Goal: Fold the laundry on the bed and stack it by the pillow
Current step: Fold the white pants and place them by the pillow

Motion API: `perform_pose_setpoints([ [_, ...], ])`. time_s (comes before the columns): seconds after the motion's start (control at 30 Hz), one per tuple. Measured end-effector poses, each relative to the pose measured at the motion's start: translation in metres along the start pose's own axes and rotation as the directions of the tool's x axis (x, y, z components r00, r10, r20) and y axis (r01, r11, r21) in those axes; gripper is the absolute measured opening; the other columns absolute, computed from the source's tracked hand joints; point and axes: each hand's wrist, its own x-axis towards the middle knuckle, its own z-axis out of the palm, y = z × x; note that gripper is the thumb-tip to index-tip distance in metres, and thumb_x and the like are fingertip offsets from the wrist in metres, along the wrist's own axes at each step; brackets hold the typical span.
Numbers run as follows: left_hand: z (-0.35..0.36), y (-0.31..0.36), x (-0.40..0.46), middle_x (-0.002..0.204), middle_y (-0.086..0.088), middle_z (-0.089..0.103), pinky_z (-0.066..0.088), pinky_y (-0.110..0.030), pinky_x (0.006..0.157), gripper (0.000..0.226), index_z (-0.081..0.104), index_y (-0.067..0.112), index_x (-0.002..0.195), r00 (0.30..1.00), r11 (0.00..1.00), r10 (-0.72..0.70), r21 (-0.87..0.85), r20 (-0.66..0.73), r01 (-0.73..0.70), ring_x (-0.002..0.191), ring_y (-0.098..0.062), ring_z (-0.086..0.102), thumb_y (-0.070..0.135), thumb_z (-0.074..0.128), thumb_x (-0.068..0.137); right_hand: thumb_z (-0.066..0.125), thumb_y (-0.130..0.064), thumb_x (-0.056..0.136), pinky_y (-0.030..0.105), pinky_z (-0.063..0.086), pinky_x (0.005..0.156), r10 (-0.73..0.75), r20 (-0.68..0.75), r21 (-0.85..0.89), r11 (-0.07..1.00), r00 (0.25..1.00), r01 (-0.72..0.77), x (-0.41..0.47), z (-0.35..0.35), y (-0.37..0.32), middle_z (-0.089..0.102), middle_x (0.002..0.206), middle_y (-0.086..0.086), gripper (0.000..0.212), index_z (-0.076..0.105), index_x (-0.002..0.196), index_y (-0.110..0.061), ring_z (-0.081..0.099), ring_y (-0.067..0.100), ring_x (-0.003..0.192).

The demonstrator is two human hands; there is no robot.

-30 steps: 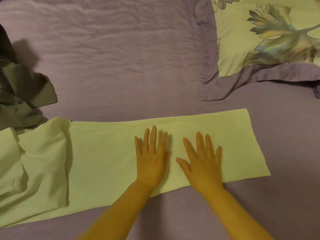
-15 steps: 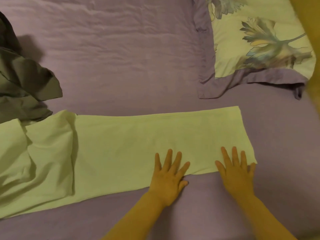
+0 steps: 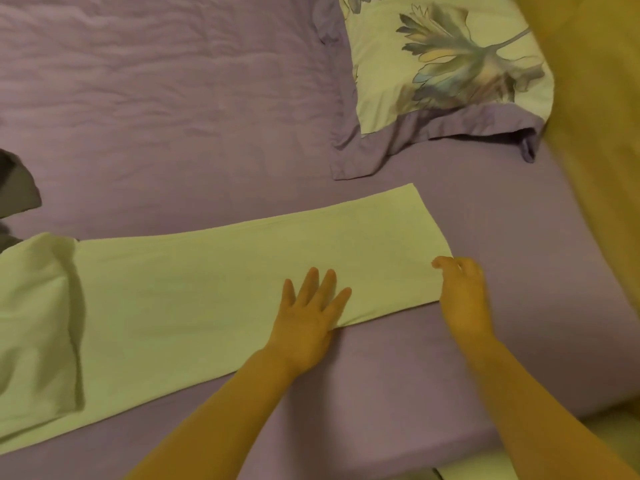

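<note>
- A long, pale yellow-green folded cloth strip [image 3: 214,289] is laid flat across the purple bed sheet [image 3: 173,109], running from the left edge of the view to a squared end at centre right.
- The left part of the strip is seen to be bunched and doubled over, with a raised fold casting a shadow; the remainder lies smooth.
- The left hand [image 3: 308,317] is placed palm-down on the near edge of the strip, just left of the strip's right end. Its fingers are straight and spread; nothing is grasped, and the cloth is only pressed flat.
- The right hand [image 3: 462,292] is positioned at the near right corner of the strip. Its fingers [image 3: 446,263] are curled over the right end edge of the cloth. Whether the cloth is actually pinched cannot be told, as the fingertips are blurred.
- A floral-printed cream pillow with a purple border [image 3: 446,64] is located at the far right of the bed, apart from the strip's far right corner.
- A crumpled dark grey-green garment [image 3: 15,188] is partly visible at the left edge, just beyond the far side of the bunched end.
- A blurred mustard-yellow fabric surface [image 3: 595,133] fills the right margin of the view.
</note>
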Motion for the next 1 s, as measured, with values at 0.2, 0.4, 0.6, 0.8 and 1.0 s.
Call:
perform_pose_setpoints([
  [0.2,0.004,0.005,-0.004,0.152,0.002,-0.025,-0.014,-0.056,0.113,0.061,-0.003,0.035,0.15,0.999,0.998,-0.029,-0.049,-0.021,0.028,0.135,-0.03,-0.032,0.02,0.032,0.102,0.052,-0.005,0.092,0.046,0.033,0.102,-0.126,-0.061,-0.325,0.941,0.99,0.099,-0.002,0.009,0.019,0.047,0.135,0.015,0.038,0.055,0.128,-0.016,0.039,0.035,0.124],
  [0.4,-0.003,0.015,-0.004,0.119,-0.008,0.067,0.044,-0.064,0.091,0.037,0.074,0.019,0.106,0.903,0.993,0.038,-0.087,-0.428,-0.083,0.115,-0.036,0.059,0.02,0.084,0.07,0.042,-0.037,0.098,0.048,0.001,0.116,-0.278,0.129,-0.52,0.798,0.952,0.303,-0.014,0.033,0.009,0.016,0.157,0.013,0.05,0.034,0.146,-0.022,0.007,0.031,0.146],
  [0.6,-0.01,0.042,0.019,0.079,-0.001,0.07,0.053,-0.033,0.063,0.043,0.071,0.014,0.072,0.888,0.984,-0.008,-0.163,-0.46,-0.075,0.073,-0.026,0.067,-0.003,0.086,0.036,0.054,-0.03,0.094,0.044,0.029,0.102,0.032,-0.145,-0.259,0.963,0.989,-0.069,-0.001,0.024,0.007,0.047,0.14,0.013,0.05,0.043,0.139,-0.013,0.038,0.032,0.129],
  [0.8,-0.017,0.05,0.023,0.063,-0.003,0.057,0.035,-0.024,0.045,0.04,0.064,0.011,0.066,0.919,0.975,-0.081,-0.221,-0.387,-0.007,0.051,-0.022,0.052,-0.002,0.089,0.037,0.053,-0.029,0.096,0.038,0.029,0.087,0.032,-0.159,-0.216,0.974,0.987,-0.066,0.019,0.005,0.005,0.064,0.104,0.01,0.024,0.06,0.111,-0.012,0.052,0.031,0.102],
  [1.0,-0.043,0.056,0.017,0.074,0.0,0.061,0.034,-0.019,0.052,0.017,0.073,0.019,0.097,0.881,0.964,-0.083,-0.263,-0.466,-0.048,0.06,-0.019,0.056,0.017,0.065,0.082,0.049,-0.029,0.097,0.034,0.038,0.061,-0.057,-0.257,0.117,0.989,0.965,0.089,0.016,-0.027,-0.009,0.054,0.081,0.009,0.019,0.052,0.103,-0.011,0.052,0.034,0.084],
])
